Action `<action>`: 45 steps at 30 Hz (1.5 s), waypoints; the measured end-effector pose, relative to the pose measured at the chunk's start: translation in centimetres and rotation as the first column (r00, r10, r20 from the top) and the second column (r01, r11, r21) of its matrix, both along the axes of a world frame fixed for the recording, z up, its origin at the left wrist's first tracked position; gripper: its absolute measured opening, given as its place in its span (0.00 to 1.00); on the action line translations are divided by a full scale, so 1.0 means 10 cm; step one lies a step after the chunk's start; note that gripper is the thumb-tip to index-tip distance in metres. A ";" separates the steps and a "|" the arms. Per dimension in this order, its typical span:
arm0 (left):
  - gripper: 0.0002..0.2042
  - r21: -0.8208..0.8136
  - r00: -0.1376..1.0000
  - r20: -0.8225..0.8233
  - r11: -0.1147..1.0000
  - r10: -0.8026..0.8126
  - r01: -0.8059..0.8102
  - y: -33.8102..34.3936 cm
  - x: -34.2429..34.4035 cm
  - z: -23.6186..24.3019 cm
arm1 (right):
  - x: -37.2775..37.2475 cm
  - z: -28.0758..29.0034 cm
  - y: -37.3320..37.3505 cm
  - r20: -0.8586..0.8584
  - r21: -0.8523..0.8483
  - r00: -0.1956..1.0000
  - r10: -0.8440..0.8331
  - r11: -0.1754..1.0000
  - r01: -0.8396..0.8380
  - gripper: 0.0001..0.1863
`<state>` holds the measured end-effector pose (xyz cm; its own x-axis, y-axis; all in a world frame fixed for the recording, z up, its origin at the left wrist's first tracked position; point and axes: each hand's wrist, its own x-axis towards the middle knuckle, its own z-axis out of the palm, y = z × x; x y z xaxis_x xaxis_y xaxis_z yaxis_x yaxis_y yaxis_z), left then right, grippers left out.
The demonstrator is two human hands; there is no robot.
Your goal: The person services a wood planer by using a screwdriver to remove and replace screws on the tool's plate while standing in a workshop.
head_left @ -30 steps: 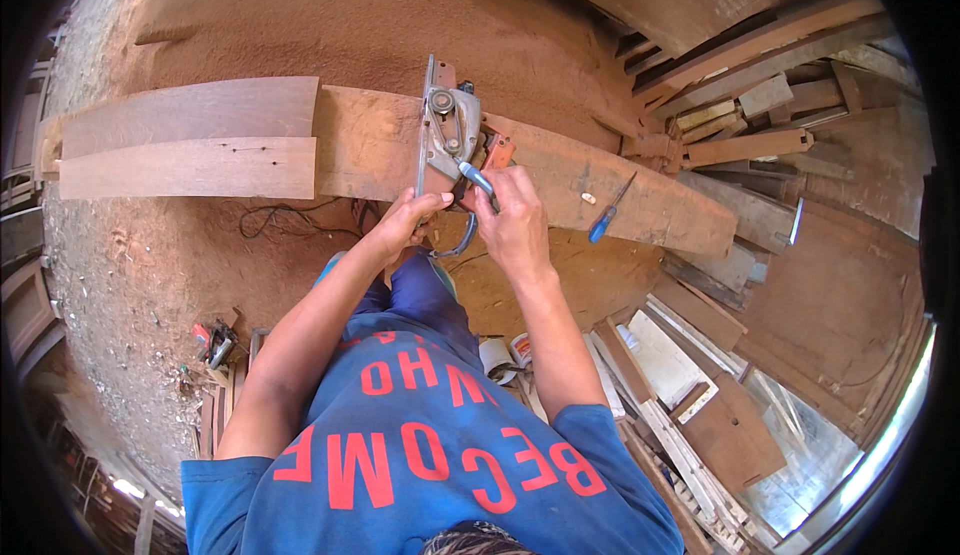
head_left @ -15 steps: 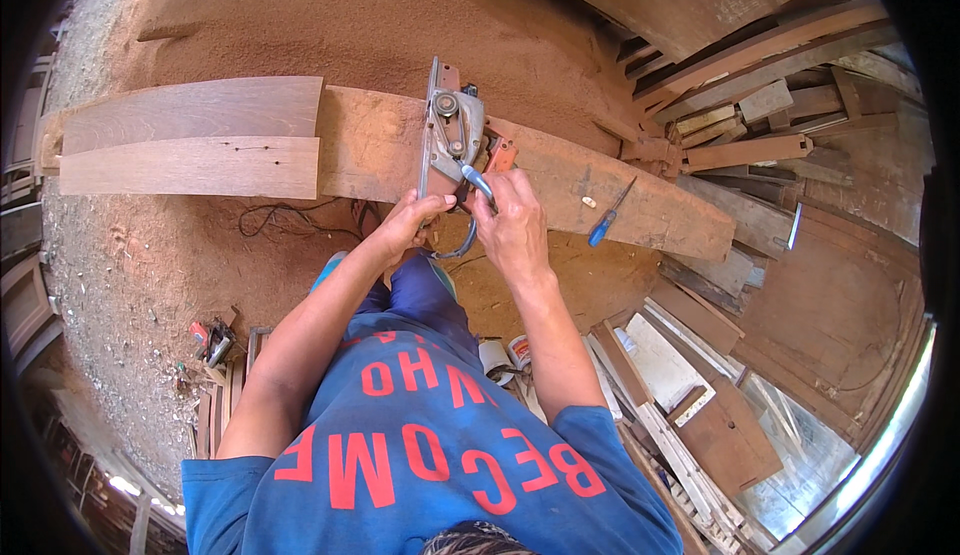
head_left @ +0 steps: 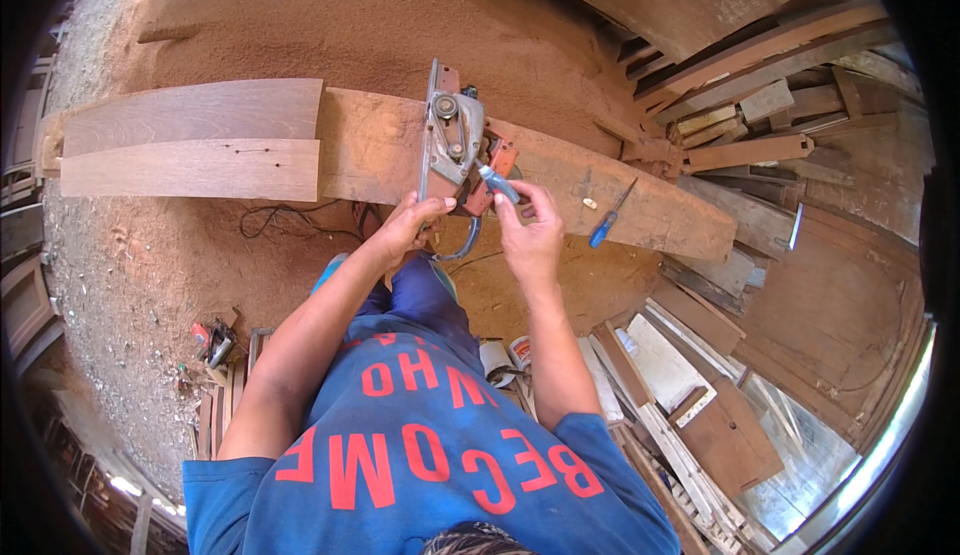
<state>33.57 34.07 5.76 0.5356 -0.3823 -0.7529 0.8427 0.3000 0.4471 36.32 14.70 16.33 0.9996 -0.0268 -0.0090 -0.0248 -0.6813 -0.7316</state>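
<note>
An electric hand planer [head_left: 452,135], grey and orange, lies on its side across the long wooden beam [head_left: 375,145], with a round pulley showing. My left hand [head_left: 408,223] is closed on the planer's near end, thumb on top. My right hand [head_left: 530,230] pinches a blue-handled screwdriver [head_left: 498,184] between thumb and fingers. Its tip points up and left at the planer's body; whether it touches a screw is too small to tell. To the right, a second blue screwdriver [head_left: 605,225] and a small pale piece [head_left: 589,203] lie on the beam.
Two planed boards [head_left: 190,170] rest side by side on the beam's left part. A dark cord [head_left: 285,220] runs below it. Sawdust [head_left: 380,15] covers the ground beyond. Stacked wood scraps [head_left: 760,145] fill the right side, with more offcuts [head_left: 690,405] at lower right.
My right hand has shifted slightly right and down and turned, so its fingers now hold the screwdriver's handle at a flatter angle. My left hand and the planer stay almost in place.
</note>
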 end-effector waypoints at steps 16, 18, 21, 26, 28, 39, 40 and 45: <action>0.26 -0.016 0.999 0.035 0.999 0.039 -0.039 -0.04 -0.07 0.01 | -0.13 -1.45 -1.20 -0.178 0.418 0.832 -0.526 0.725 0.548 0.11; 0.25 -0.038 0.998 0.023 0.998 0.052 -0.051 -0.07 -0.09 -0.06 | -0.12 -1.64 -1.33 -0.170 0.425 0.812 -0.558 0.702 0.571 0.11; 0.25 -0.058 0.998 0.015 0.997 0.053 -0.052 -0.07 -0.11 -0.07 | -0.10 -1.90 -1.48 -0.172 0.449 0.794 -0.582 0.672 0.590 0.12; 0.26 -0.054 0.995 0.082 0.997 0.055 -0.050 -0.05 -0.12 -0.01 | -0.10 -2.03 -1.45 -0.175 0.360 0.768 -0.616 0.686 0.633 0.12; 0.25 -0.051 0.996 0.075 0.997 0.056 -0.053 -0.06 -0.16 -0.08 | -0.09 -1.96 -1.44 -0.216 0.244 0.770 -0.600 0.731 0.637 0.15; 0.31 -0.023 0.998 0.067 1.000 0.017 -0.015 -0.08 -0.19 -0.11 | 0.06 -0.54 -0.73 -0.077 0.162 0.923 -0.377 0.909 0.385 0.29; 0.31 -0.021 0.997 0.075 1.000 0.020 -0.018 -0.10 -0.21 -0.19 | 0.23 -0.33 -0.49 -0.049 0.088 0.977 -0.210 0.973 0.213 0.26; 0.31 -0.007 0.995 0.096 1.000 0.021 -0.020 -0.14 -0.22 -0.18 | 0.87 0.07 0.53 -0.014 -0.308 0.905 0.425 0.859 -0.408 0.24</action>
<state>31.34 32.64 3.92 0.6133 -0.3752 -0.6950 0.7894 0.3198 0.5239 45.05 20.02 17.02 0.9168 0.3991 -0.0140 0.3427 -0.8043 -0.4854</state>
